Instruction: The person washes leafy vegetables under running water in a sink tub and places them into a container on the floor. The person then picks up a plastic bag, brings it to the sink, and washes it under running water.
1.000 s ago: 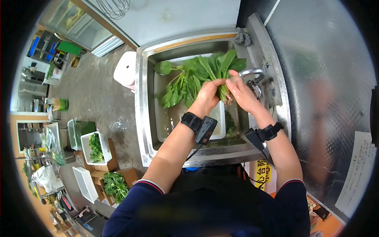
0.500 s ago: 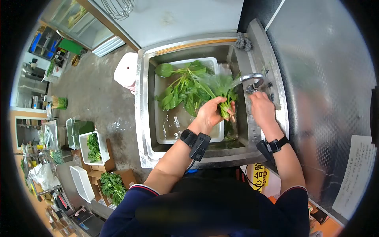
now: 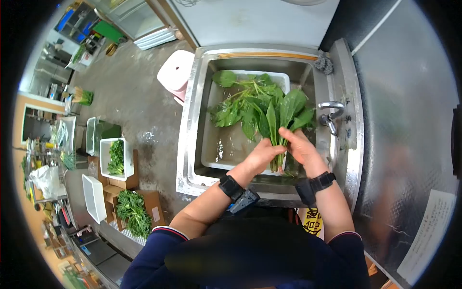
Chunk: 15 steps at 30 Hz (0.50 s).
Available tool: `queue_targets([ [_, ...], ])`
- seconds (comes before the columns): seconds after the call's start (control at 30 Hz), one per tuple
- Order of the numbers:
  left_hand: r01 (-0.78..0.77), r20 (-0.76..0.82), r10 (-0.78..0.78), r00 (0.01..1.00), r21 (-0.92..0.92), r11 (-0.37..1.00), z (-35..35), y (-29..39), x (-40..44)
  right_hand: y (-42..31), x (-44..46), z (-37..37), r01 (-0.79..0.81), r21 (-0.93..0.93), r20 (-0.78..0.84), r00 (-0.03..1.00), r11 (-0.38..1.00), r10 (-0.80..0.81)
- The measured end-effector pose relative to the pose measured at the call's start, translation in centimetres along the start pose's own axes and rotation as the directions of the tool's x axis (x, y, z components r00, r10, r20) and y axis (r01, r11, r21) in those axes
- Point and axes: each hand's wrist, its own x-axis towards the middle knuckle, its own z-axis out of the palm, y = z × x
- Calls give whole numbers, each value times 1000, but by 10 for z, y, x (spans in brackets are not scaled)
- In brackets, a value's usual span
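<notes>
A bunch of spinach point(image 3: 284, 111) is held over the sink point(image 3: 196, 125), leaves pointing away from me and stem ends toward me. My left hand point(image 3: 264, 154) is closed round the stems from the left. From the right, my right hand point(image 3: 302, 147) grips the same bunch, its thumb lying across the leaf bases; its other fingers are partly hidden. Beneath sits a white tub point(image 3: 211, 156) of water with more loose greens point(image 3: 228, 113) in it. Right of the bunch stands the curved tap point(image 3: 332, 106), with no stream visible at its spout.
A steel scrubber point(image 3: 323, 64) lies on the sink's far right corner. Left of the sink stands a pink and white stool point(image 3: 175, 70). On the floor to the left are a white bin of greens point(image 3: 127, 159), a cardboard box with more greens point(image 3: 154, 207), and a white tub point(image 3: 94, 197).
My right hand has left the tap and come to the bunch. The running water no longer shows. The bunch has turned upright in my hands and moved toward me. The view has shifted.
</notes>
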Motion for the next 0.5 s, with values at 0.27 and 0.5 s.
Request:
queue_targets([
  [0.27, -151, 1, 197, 980, 649, 745, -28, -14, -8, 23, 18, 31, 19, -244, -33, 999, 970, -28],
  [0.5, -68, -156, 248, 956, 705, 706, -70, 24, -112, -31, 40, 54, -37, -423, -112, 994, 905, -11],
])
